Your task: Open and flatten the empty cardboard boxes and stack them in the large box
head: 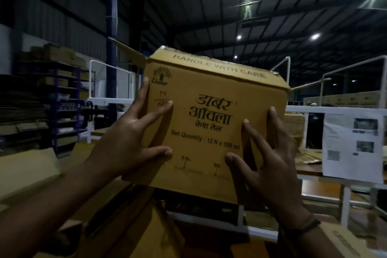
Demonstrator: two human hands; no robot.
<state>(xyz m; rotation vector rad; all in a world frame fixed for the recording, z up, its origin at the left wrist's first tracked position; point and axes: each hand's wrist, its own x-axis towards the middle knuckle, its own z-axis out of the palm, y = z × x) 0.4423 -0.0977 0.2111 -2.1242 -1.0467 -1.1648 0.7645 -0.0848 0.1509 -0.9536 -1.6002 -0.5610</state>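
A brown printed cardboard box [211, 98] is held up in front of me at chest height, tilted a little, with "HANDLE WITH CARE" on its top edge. A flap stands open at its upper left and another at its right. My left hand [134, 138] presses on the box's left side with fingers spread over the front face. My right hand [266, 153] grips the lower right side, fingers spread on the front. The box still keeps its box shape. More brown cardboard [129, 222] lies below the held box; I cannot tell whether it is the large box.
A white metal-framed table [318, 111] stands behind and to the right, with a printed paper sheet [354, 144] hanging on it. Dark shelving [62, 98] with stacked cardboard fills the left. A blue pillar [111, 27] rises behind the box.
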